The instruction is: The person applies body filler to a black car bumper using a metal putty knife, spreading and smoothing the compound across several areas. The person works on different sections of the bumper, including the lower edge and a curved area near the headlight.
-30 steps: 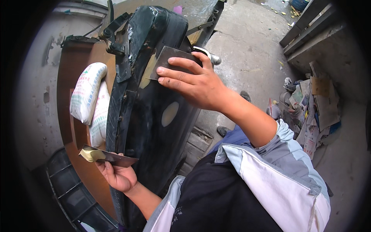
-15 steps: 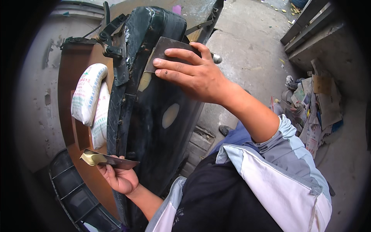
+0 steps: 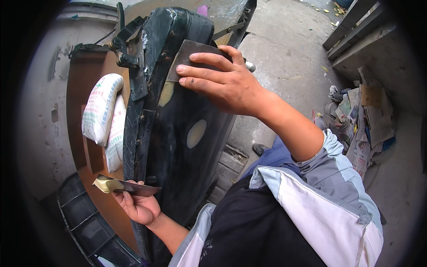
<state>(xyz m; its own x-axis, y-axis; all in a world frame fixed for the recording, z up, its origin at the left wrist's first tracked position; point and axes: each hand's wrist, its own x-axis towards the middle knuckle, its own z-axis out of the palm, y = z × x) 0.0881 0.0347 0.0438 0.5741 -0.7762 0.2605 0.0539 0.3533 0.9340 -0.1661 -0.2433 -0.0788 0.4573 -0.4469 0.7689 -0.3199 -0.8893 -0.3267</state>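
Note:
My right hand [image 3: 227, 82] grips a flat dark putty spreader [image 3: 184, 60], its fingers laid across the blade near the upper edge of a dark vehicle panel [image 3: 178, 164]. A pale yellow putty streak [image 3: 166, 94] shows below the blade's corner. Lower down, an oval putty patch [image 3: 196, 134] sits on the panel. At the lower left, my left hand [image 3: 139, 208] is closed around a thin metal putty plate [image 3: 141, 190], with a thick lump of yellow putty [image 3: 106, 184] at its left end. The thumb is partly visible beneath the plate.
Two white printed sacks [image 3: 101, 109] rest on the brown surface [image 3: 78, 120] behind the panel. A metal hinge bracket [image 3: 122, 49] juts out at its upper left. Paper and rubbish [image 3: 356, 120] are heaped on the concrete floor [image 3: 284, 49] at the right.
My right hand and the spreader have shifted very slightly up the panel, and a little more of the putty streak shows. My left hand and its plate have barely moved.

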